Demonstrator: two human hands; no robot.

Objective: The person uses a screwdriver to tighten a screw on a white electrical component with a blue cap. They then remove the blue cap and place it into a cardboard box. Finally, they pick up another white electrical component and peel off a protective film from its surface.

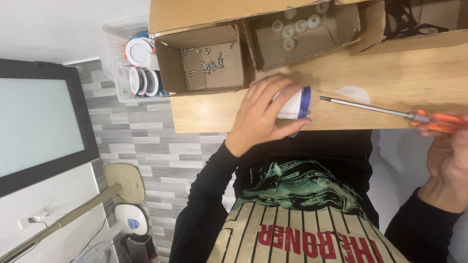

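While the left hand (261, 114) wraps closed around the small white fitting with a blue rim (294, 103) at the near table (204, 114) edge, it looks light, rigid and smooth, best gripped round its body, as the right hand (446, 156) clasps the orange-handled screwdriver (390, 111).

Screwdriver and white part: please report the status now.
Left hand shut on white part with blue rim. Right hand shut on orange-handled screwdriver, tip apart from part. Nothing between them.
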